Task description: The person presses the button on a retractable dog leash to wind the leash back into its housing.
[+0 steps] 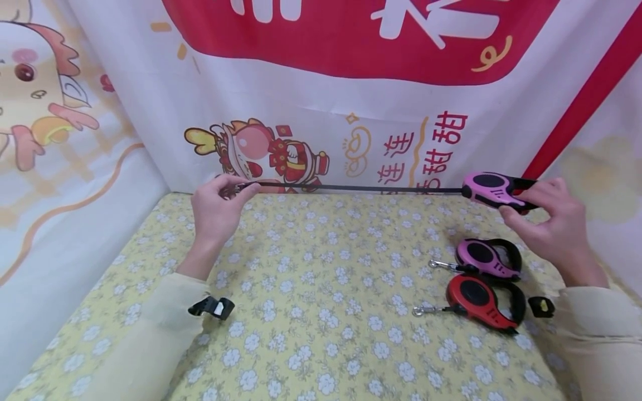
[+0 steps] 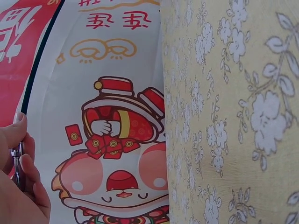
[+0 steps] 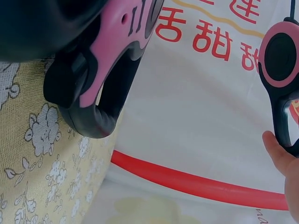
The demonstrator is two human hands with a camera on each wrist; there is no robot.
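Note:
High on the right, my right hand grips a pink and black retractable dog leash by its handle. From the leash a black strap runs taut and nearly level to my left hand, whose thumb and fingers pinch its end. In the left wrist view a metal clip shows between those fingers, partly covered. Below my right hand lie a second pink leash and, in front of it, a red leash. Both rest on the tablecloth with their metal clips pointing left.
A yellow flowered cloth covers the table. Behind it hangs a white and red printed curtain, close to the held strap. Another printed sheet stands along the left side. Black bands sit at my sleeves.

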